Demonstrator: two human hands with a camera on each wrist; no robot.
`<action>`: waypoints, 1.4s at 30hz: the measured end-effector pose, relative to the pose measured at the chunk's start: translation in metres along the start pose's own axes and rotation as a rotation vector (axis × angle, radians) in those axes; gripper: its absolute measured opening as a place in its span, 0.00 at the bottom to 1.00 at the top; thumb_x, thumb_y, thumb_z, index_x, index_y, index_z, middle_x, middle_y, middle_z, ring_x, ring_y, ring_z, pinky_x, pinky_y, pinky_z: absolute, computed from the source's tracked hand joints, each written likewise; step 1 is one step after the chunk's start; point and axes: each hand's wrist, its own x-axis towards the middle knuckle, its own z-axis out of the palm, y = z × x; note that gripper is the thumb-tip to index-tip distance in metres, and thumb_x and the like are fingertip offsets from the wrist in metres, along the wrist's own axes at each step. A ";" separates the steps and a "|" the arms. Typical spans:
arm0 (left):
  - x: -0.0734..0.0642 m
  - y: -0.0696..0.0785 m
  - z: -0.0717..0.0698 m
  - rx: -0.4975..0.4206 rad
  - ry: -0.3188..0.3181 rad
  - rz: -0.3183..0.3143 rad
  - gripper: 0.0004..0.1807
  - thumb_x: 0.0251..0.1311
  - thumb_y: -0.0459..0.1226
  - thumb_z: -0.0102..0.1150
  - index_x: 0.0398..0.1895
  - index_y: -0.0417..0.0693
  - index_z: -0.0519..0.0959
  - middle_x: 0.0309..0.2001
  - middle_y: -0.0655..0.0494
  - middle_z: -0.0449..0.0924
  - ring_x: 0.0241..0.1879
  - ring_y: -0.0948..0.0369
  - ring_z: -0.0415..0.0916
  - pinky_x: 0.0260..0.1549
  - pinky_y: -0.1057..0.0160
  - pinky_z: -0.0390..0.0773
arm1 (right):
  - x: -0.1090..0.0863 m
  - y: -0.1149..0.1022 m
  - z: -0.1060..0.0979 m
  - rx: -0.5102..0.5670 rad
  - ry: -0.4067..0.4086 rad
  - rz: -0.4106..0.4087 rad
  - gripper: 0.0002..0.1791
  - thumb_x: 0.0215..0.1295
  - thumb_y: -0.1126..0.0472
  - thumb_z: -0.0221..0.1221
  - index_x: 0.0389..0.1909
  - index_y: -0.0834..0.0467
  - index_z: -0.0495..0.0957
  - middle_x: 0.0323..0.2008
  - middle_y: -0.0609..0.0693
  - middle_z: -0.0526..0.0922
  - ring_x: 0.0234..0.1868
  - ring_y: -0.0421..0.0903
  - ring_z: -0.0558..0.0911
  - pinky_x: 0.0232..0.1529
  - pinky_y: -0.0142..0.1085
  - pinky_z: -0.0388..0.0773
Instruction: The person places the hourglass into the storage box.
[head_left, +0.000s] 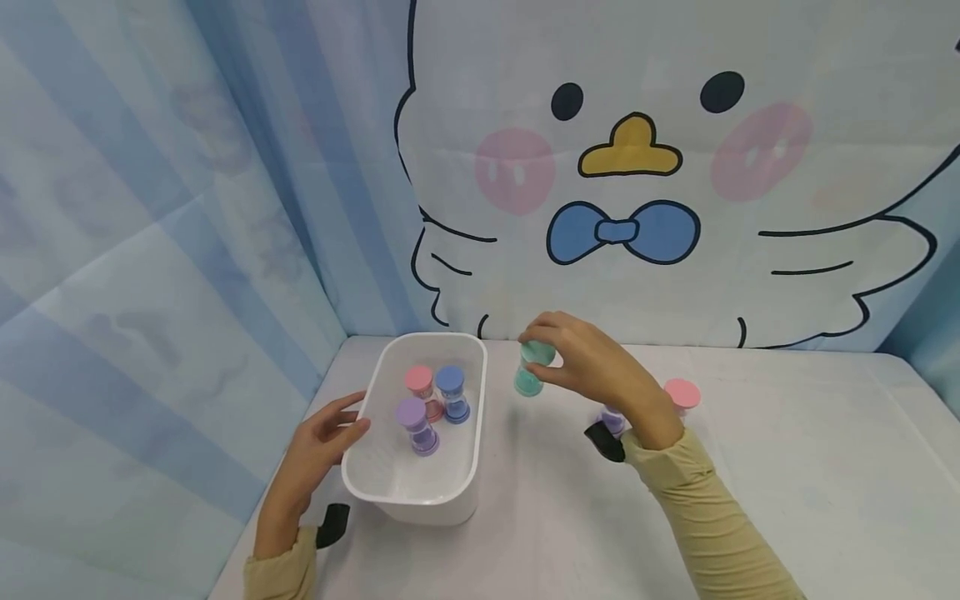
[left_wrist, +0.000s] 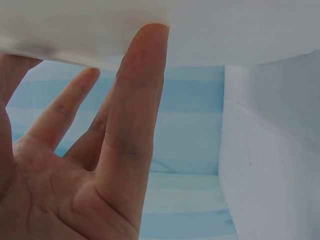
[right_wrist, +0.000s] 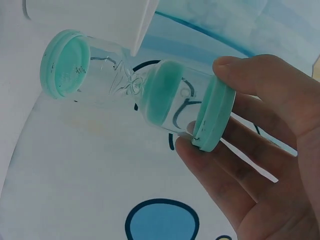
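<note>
A mint-green hourglass (head_left: 528, 382) is pinched at one end cap by my right hand (head_left: 592, 358), just right of the white bin. In the right wrist view, thumb and fingertips hold the cap of the hourglass (right_wrist: 165, 95); green sand sits in the chamber nearer the hand. My left hand (head_left: 322, 446) touches the left side of the white bin (head_left: 397, 492) with fairly straight, spread fingers; in the left wrist view, a fingertip (left_wrist: 150, 37) meets its wall. Inside the bin stand a pink hourglass (head_left: 420, 379), a blue hourglass (head_left: 452, 382) and a purple hourglass (head_left: 412, 414).
Behind my right wrist, a second pink hourglass (head_left: 682, 393) and a second purple hourglass (head_left: 612, 420) are partly hidden on the white table (head_left: 825, 467). A cartoon-printed cloth (head_left: 622, 292) hangs along the back edge, and a striped curtain (head_left: 150, 250) hangs at the left.
</note>
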 end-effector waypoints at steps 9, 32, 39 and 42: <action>0.000 0.000 -0.001 -0.005 -0.008 0.009 0.31 0.66 0.50 0.61 0.71 0.57 0.69 0.60 0.42 0.76 0.50 0.54 0.81 0.38 0.60 0.84 | 0.004 -0.007 -0.006 -0.011 0.029 -0.039 0.19 0.58 0.60 0.71 0.49 0.59 0.83 0.48 0.51 0.82 0.49 0.47 0.81 0.50 0.39 0.83; 0.000 -0.001 -0.002 0.001 -0.002 0.041 0.30 0.67 0.48 0.61 0.70 0.56 0.69 0.60 0.41 0.76 0.51 0.50 0.81 0.41 0.56 0.84 | 0.018 -0.029 -0.017 -0.020 0.096 -0.144 0.20 0.57 0.60 0.72 0.50 0.60 0.83 0.50 0.51 0.82 0.51 0.47 0.80 0.51 0.38 0.82; 0.001 -0.001 -0.002 -0.011 -0.002 0.038 0.29 0.66 0.48 0.61 0.70 0.57 0.69 0.61 0.41 0.75 0.53 0.45 0.79 0.41 0.53 0.84 | 0.023 -0.034 -0.016 -0.015 0.093 -0.162 0.20 0.57 0.59 0.72 0.50 0.59 0.83 0.50 0.51 0.82 0.52 0.47 0.80 0.51 0.37 0.82; 0.000 -0.001 -0.003 -0.007 -0.003 0.030 0.30 0.66 0.48 0.61 0.70 0.56 0.69 0.61 0.41 0.75 0.53 0.45 0.79 0.41 0.53 0.84 | 0.025 -0.036 -0.015 -0.009 0.099 -0.184 0.19 0.57 0.60 0.72 0.49 0.60 0.83 0.50 0.51 0.82 0.52 0.47 0.80 0.51 0.37 0.82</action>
